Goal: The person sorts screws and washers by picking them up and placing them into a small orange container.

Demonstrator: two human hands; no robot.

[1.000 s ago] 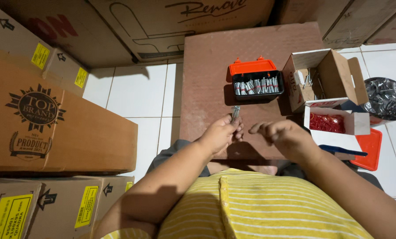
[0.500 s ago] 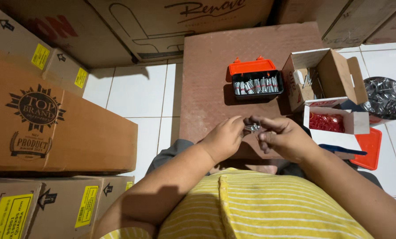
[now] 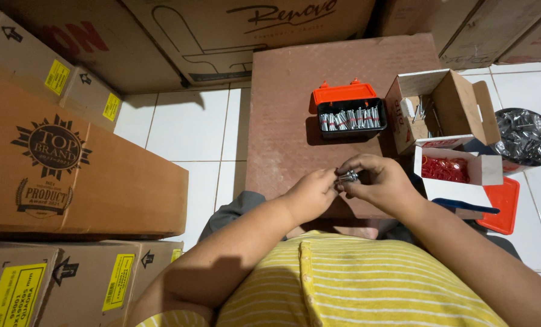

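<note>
Silvery metal bundle (image 3: 347, 177) pinched between fingers of left hand (image 3: 310, 195) and right hand (image 3: 376, 181)

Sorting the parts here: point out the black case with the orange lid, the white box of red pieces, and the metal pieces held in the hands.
Black case with orange lid (image 3: 350, 118), head view, tray interior.
White box of red pieces (image 3: 445, 169), head view, red contents.
Metal pieces (image 3: 347, 176), head view, shiny bundle between both hands.

Bare board (image 3: 282, 121) before black case (image 3: 350, 118)

Storeroom: stacked cardboard cartons (image 3: 83, 175) crowding white tiled floor (image 3: 189, 130).
</note>
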